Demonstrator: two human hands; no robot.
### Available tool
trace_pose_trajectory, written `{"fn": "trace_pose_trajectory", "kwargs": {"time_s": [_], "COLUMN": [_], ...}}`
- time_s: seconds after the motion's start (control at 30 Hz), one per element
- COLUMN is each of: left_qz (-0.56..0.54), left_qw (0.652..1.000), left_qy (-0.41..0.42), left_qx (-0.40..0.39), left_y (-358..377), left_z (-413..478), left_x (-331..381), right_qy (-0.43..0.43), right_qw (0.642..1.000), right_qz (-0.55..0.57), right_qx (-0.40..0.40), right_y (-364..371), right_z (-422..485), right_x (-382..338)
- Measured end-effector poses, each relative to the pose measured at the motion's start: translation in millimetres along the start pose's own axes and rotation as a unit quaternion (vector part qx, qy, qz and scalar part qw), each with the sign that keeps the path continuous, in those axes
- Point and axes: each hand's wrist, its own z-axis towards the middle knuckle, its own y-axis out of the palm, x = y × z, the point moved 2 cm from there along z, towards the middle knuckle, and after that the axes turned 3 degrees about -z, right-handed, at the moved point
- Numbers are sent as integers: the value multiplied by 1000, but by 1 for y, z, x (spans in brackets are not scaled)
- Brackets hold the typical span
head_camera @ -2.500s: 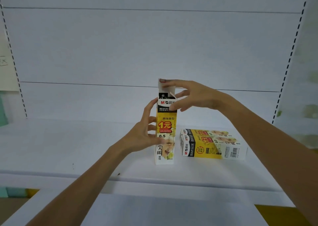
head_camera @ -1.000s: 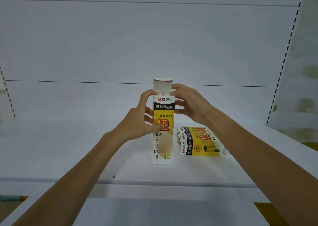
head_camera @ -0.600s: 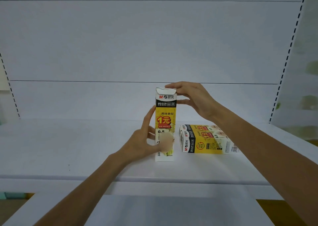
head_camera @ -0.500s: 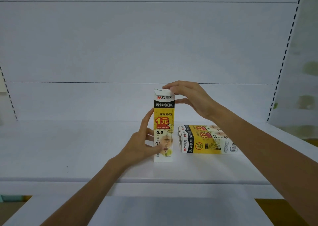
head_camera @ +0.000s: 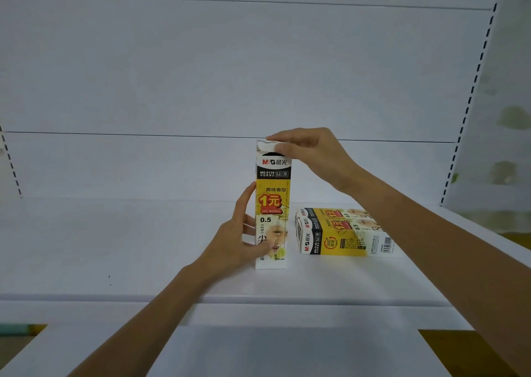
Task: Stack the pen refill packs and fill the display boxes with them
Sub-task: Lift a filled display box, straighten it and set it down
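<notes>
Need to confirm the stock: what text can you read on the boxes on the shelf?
Upright box:
"M&G 晨光"
"MG-6139"
"0.5 mm"
"黑"
"两味香型"
"1元"
"GEL REFILL"
"0.5"
"尖"
Small print at the foot: blurred.
Lying boxes:
"M&G 晨光"
"MG-6139"
"360°"
"0.5"
"1元", sideways
Barcode digits and fine print: too small.

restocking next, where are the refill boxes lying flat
In the head view, the flat boxes lie on the white shelf, just right of the upright box.
</notes>
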Motion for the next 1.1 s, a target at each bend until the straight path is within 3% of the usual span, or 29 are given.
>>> {"fn": "trace_pose_trajectory", "kwargs": {"time_s": [0.77,1.1], "left_qz": [1,-2], "left_qw": [1000,1000], "left_qy": [4,6], "left_qx": [-2,-4], "left_y": [0,-1], "left_z": [0,0], "left_x": [-1,-1], "right_qy": [-46,-25], "right_qw": [997,999], "right_qz": [-61,-4], "right_qx": [-13,-20], "right_y": [4,3], "right_z": [-7,-2], "right_x": [9,10]}}
